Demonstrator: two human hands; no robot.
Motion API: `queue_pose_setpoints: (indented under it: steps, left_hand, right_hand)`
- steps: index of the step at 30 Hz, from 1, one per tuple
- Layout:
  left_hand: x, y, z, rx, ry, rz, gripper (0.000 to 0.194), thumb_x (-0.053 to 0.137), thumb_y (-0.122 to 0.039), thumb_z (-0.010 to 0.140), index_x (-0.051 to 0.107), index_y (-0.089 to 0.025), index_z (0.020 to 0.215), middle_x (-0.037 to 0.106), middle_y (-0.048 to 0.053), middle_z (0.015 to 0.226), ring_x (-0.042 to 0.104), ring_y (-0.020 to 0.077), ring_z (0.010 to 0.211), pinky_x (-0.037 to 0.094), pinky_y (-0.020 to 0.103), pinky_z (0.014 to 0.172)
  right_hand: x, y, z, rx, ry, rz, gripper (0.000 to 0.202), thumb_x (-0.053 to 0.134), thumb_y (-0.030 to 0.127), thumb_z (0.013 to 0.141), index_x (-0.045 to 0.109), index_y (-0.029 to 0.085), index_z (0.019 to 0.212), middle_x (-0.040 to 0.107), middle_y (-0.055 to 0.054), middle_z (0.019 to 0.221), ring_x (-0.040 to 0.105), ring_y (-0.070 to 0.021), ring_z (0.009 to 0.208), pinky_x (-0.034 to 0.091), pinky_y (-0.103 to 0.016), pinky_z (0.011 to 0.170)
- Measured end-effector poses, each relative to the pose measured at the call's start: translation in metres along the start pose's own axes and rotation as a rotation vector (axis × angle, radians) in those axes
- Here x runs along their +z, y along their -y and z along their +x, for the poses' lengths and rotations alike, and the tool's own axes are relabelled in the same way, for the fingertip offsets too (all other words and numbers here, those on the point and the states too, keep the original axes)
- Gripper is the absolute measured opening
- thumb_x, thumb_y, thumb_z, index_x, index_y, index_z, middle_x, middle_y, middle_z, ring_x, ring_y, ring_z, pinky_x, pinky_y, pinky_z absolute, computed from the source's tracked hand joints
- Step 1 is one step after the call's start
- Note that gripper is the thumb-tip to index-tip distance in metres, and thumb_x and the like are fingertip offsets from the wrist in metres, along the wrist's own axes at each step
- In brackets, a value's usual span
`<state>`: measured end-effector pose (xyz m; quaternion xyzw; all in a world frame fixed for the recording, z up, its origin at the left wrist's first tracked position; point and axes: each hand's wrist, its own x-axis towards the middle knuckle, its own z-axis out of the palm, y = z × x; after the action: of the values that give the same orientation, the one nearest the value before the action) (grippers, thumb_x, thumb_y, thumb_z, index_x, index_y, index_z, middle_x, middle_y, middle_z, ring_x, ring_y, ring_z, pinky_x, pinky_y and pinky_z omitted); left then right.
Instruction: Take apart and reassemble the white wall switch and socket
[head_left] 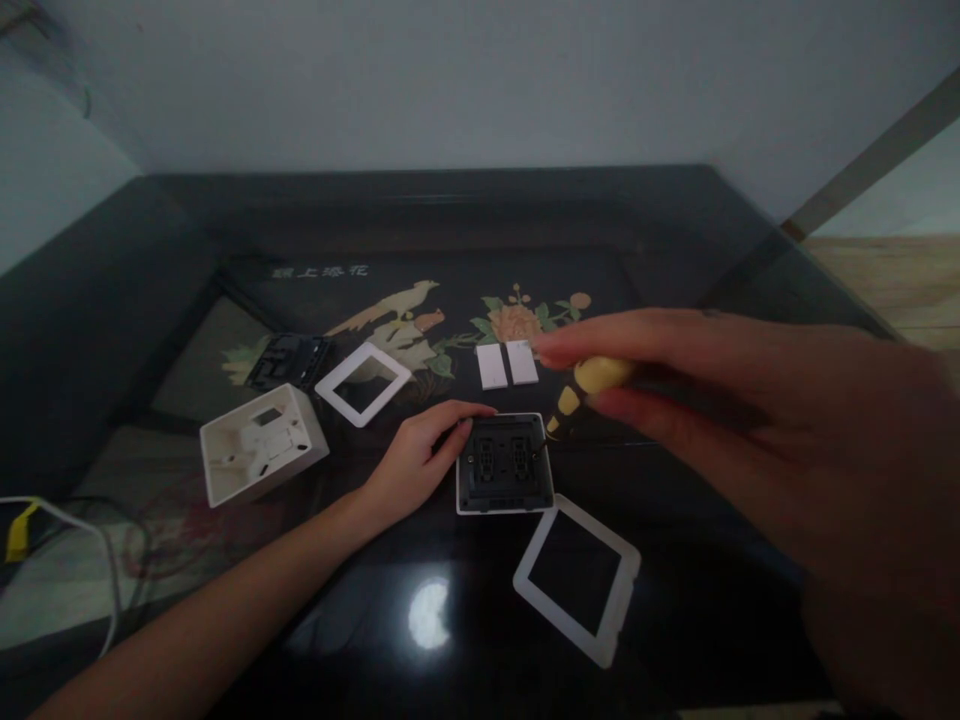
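A square wall switch [504, 480] with a black inner face and white rim lies on the table, its cover off. My left hand [420, 452] grips it at its left and upper left edge, thumb and fingers closed. Between the thumb and fingers of my right hand [720, 400] is a screwdriver [600, 375] with a yellow and black handle. Its tip points down and left at the right side of the switch's black face, near a screw. Whether the tip sits in the screw is too small to tell.
A white frame [540, 598] lies in front of the switch, and another white frame [339, 402] behind left. Two white rocker plates [493, 367] lie behind it. Further left are a white back box [315, 440] and a black switch insert [289, 360]. A white cable [114, 570] runs at the left edge.
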<state>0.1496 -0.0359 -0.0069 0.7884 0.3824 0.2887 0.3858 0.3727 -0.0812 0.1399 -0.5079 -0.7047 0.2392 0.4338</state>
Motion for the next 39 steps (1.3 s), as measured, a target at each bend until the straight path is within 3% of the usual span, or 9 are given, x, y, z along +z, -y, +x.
queue_pose_setpoints:
  steps: [3,7,11,17,20,25,32,35,39]
  left_hand:
    - [0.000,0.000,0.000,0.013,-0.007,0.001,0.028,0.043,-0.020,0.098,0.065,-0.019,0.114,0.073,0.005,0.109,0.067,0.0198,0.102,0.052,0.036,0.093]
    - [0.001,0.002,0.000,0.024,-0.006,-0.011,0.028,0.043,-0.019,0.097,0.065,-0.018,0.114,0.073,0.006,0.110,0.067,0.0202,0.102,0.052,0.035,0.092]
    - [0.001,0.002,0.000,0.018,-0.010,-0.001,0.028,0.042,-0.019,0.097,0.065,-0.018,0.114,0.073,0.006,0.109,0.067,0.0197,0.102,0.052,0.034,0.092]
    - [0.001,0.002,-0.001,0.010,-0.001,0.011,0.028,0.042,-0.019,0.098,0.065,-0.017,0.114,0.072,0.006,0.108,0.067,0.0190,0.102,0.051,0.033,0.092]
    - [0.001,0.004,-0.001,0.034,-0.016,-0.001,0.028,0.042,-0.018,0.098,0.065,-0.018,0.115,0.072,0.005,0.110,0.067,0.0190,0.104,0.051,0.034,0.093]
    - [0.001,0.002,0.000,0.013,-0.005,-0.001,0.029,0.042,-0.019,0.098,0.064,-0.017,0.115,0.072,0.006,0.111,0.066,0.0189,0.104,0.051,0.034,0.093]
    - [0.002,0.002,-0.001,0.019,-0.001,0.001,0.028,0.042,-0.020,0.098,0.065,-0.018,0.115,0.072,0.006,0.109,0.067,0.0194,0.102,0.051,0.035,0.094]
    - [0.002,0.005,0.000,0.044,-0.020,-0.006,0.029,0.043,-0.020,0.097,0.066,-0.019,0.114,0.072,0.005,0.110,0.067,0.0209,0.103,0.051,0.036,0.094]
    - [0.002,0.006,0.000,0.040,-0.027,-0.001,0.028,0.043,-0.020,0.097,0.066,-0.019,0.114,0.073,0.005,0.110,0.067,0.0210,0.103,0.051,0.036,0.093]
  right_hand:
    - [-0.004,0.001,0.001,-0.174,0.176,-0.196,0.022,0.057,0.029,0.093,0.072,0.035,0.108,0.073,0.006,0.110,0.071,-0.0194,0.100,0.057,-0.032,0.085]
    - [0.003,-0.005,-0.002,-0.336,0.031,-0.398,0.015,0.065,0.034,0.089,0.074,0.026,0.099,0.070,-0.001,0.103,0.069,-0.0165,0.091,0.057,-0.025,0.077]
    - [0.008,-0.008,-0.002,-0.342,-0.054,-0.443,0.018,0.064,0.021,0.089,0.072,0.027,0.104,0.071,0.001,0.093,0.070,-0.0143,0.077,0.058,-0.022,0.069]
    - [-0.003,-0.004,-0.001,-0.318,0.179,-0.376,0.029,0.052,0.019,0.095,0.065,0.024,0.120,0.072,0.004,0.118,0.069,-0.0151,0.103,0.055,-0.025,0.093]
    - [0.003,-0.005,-0.002,-0.349,0.042,-0.461,0.021,0.057,0.028,0.095,0.069,0.025,0.112,0.069,0.001,0.120,0.066,-0.0166,0.108,0.056,-0.027,0.091]
    - [0.013,-0.010,0.000,-0.372,-0.118,-0.496,0.012,0.068,0.027,0.088,0.073,0.025,0.099,0.072,0.001,0.094,0.069,-0.0146,0.083,0.057,-0.023,0.073]
    - [0.000,-0.004,-0.001,-0.316,0.207,-0.351,0.027,0.053,0.019,0.094,0.063,0.026,0.118,0.072,0.002,0.111,0.071,-0.0162,0.095,0.057,-0.026,0.085]
    - [0.006,-0.003,-0.003,-0.389,0.116,-0.426,0.021,0.059,0.030,0.093,0.065,0.020,0.111,0.068,-0.005,0.116,0.066,-0.0200,0.104,0.055,-0.030,0.087]
    - [0.017,-0.005,-0.003,-0.371,-0.062,-0.521,0.009,0.069,0.026,0.087,0.070,0.024,0.096,0.069,-0.002,0.094,0.067,-0.0185,0.083,0.056,-0.030,0.072]
